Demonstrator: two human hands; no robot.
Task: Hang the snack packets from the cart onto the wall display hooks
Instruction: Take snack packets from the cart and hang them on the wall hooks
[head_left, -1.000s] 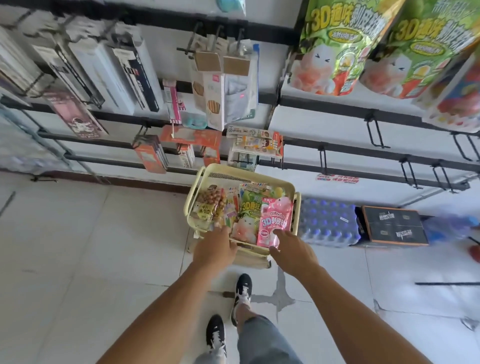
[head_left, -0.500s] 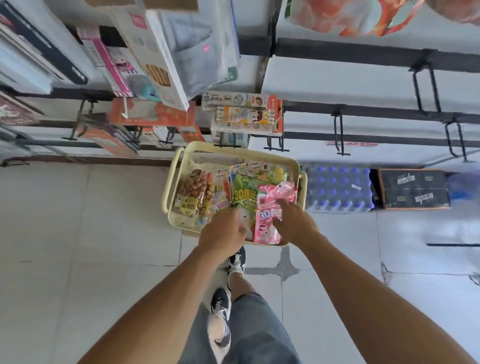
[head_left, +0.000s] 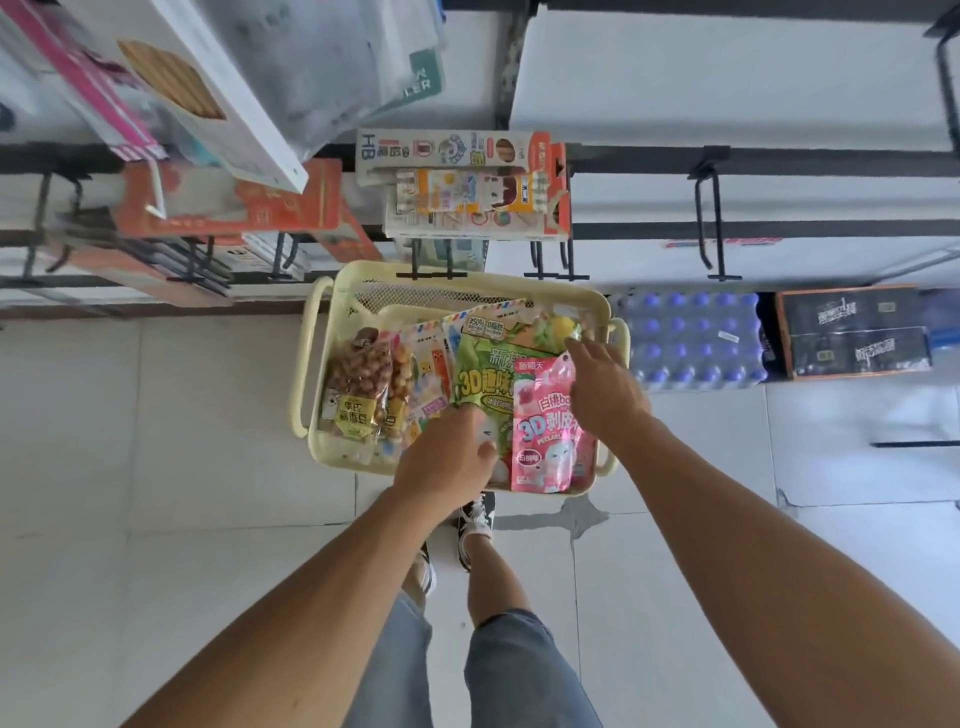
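Over the pale yellow plastic cart (head_left: 332, 332), the left hand (head_left: 449, 457) rests on the green snack packet (head_left: 480, 379) (grip unclear), and the right hand (head_left: 602, 387), fingers loosely extended, touches the pink snack packet (head_left: 543, 436).

I see the pale yellow cart (head_left: 332, 358) standing under the wall display hooks (head_left: 709, 218), its top tray packed with snack packets. A pink packet (head_left: 545, 441) lies flat at the tray's near right corner, overlapping a green packet (head_left: 480, 379) beside it. Clear bags of nuts (head_left: 358, 379) fill the left edge.
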